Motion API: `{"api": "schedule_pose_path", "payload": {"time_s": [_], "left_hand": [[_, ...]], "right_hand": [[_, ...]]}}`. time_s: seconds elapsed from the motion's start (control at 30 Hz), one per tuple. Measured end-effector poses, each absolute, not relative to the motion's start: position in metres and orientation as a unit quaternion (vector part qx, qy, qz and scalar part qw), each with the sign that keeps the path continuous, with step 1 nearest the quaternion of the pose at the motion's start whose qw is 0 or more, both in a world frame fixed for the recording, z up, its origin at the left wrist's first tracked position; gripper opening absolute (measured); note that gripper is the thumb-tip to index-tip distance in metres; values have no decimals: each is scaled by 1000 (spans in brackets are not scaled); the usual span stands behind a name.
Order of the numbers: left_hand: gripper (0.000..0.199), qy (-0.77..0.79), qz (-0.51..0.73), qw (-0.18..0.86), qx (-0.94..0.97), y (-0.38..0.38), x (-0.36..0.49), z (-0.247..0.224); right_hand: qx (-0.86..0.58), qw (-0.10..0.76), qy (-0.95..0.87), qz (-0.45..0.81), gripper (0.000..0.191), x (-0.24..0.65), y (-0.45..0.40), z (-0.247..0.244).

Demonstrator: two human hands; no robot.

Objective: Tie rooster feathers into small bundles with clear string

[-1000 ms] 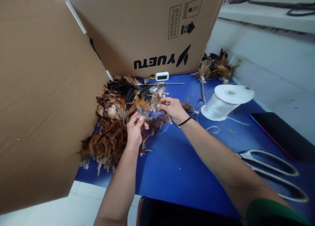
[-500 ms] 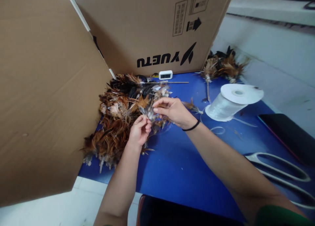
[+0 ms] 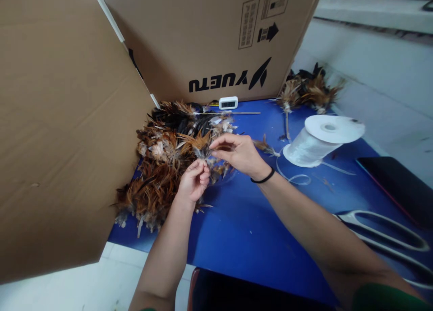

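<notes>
Left hand (image 3: 194,181): pinching base of feather tuft (image 3: 199,145) | right hand (image 3: 241,155): moved in close to tuft's right edge, fingertip hold unclear | tuft: at feather pile's (image 3: 149,182) right side | implication: both hands now attend one tuft.

Open pass low over near-middle tabletop (image 3: 237,239), between forearms (image 3: 311,220); feather pile (image 3: 149,189), left hand (image 3: 193,180) and right hand (image 3: 243,155) block beyond. Cardboard panels (image 3: 209,40) wall off left and back. Ribbon spool (image 3: 313,144), black slab (image 3: 399,184) and scissors (image 3: 351,217) obstruct right side.
</notes>
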State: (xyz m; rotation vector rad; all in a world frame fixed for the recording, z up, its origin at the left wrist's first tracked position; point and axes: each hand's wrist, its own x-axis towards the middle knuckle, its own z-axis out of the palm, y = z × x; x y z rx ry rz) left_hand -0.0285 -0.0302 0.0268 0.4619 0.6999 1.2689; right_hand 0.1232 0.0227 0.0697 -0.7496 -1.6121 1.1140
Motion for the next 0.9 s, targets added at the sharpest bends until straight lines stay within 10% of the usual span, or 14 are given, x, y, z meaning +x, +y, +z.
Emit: {"api": "schedule_pose_path", "payload": {"time_s": [0.9], "left_hand": [[13,296,530,762,228,-31,-31,23]], "right_hand": [[-241,463,-704,482,6,130,32,65]]}}
